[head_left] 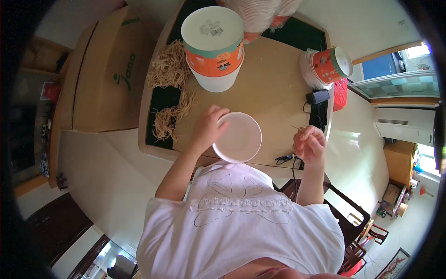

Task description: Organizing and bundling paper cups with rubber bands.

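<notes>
My left hand [210, 130] is closed on the rim of a white paper tub [239, 139], thumb over the edge. The tub's open mouth faces up, close to my shirt at the near table edge. Out to the right, above the table's near right part, my right hand [310, 143] pinches a thin tan string [292, 124], whose loose end sticks up to the left. Tan strings lie in a tangled upper bundle [169, 65] and a smaller lower bundle [172, 118] at the table's left side. Beyond my left hand stands an upside-down stack of printed orange and white tubs [216, 63].
Wrapped stacks of tubs [255, 16] stand at the far edge. A shorter tub stack [332, 65] lies at the right, near a black power adapter [318, 96] and cables [284, 159]. Cardboard [274, 69] covers the tabletop. A large carton [111, 74] stands left of the table.
</notes>
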{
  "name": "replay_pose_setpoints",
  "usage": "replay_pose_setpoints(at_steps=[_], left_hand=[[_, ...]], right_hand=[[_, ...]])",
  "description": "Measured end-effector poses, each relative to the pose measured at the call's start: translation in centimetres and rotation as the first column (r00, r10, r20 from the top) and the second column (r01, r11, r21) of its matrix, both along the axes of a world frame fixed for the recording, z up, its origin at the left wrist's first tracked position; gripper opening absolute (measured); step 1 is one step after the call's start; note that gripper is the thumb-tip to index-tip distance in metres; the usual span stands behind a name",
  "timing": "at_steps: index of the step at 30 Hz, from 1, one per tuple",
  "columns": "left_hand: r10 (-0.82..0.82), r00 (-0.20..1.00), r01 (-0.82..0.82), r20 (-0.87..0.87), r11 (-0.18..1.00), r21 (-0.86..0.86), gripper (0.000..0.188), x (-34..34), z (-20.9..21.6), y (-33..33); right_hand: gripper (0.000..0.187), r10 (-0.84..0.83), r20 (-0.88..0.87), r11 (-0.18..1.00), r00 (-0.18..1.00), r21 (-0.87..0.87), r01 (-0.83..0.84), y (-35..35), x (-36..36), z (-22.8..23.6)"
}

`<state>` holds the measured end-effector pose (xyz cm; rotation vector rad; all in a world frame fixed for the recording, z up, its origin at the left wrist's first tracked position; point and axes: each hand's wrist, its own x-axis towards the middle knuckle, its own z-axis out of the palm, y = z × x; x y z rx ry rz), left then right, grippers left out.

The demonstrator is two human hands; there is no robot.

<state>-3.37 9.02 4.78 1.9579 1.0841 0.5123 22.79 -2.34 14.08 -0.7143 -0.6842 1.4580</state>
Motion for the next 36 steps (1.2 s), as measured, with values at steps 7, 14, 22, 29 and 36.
replay_pose_setpoints(at_steps=[7, 14, 22, 29, 36], left_hand=[[0.069, 0.992, -0.054, -0.106, 0.989, 0.137, 0.011, 1.6, -5.2, 1.6], [-0.280, 0.913, 0.331, -0.296, 0.933, 0.138, 0.013, 3.3, -2.8, 2.2], [-0.180, 0.978, 0.170, 0.104, 0.980, 0.102, 0.043, 4.5, 0.2, 0.1], [0.034, 0.955, 0.099, 0.296, 0.901, -0.423, 0.012, 4.4, 1.5, -1.9], [0.071, 0.957, 0.064, 0.281, 0.893, -0.445, 0.013, 3.5, -0.3, -2.5]], right_hand=[[0.027, -0.136, 0.094, 0.954, 0.986, 0.281, 0.105, -3.1, 3.2, 5.2], [0.009, 0.292, 0.701, 0.944, 0.651, -0.322, -0.078, 0.5, 0.0, 3.6], [0.008, 0.269, 0.599, 0.956, 0.754, -0.264, -0.132, 3.5, -2.5, -4.8], [0.005, 0.216, 0.620, 0.971, 0.755, -0.216, -0.100, 3.9, -3.6, -5.5], [0.013, 0.226, 0.877, 0.973, 0.424, -0.222, -0.059, 3.4, -3.8, -7.1]])
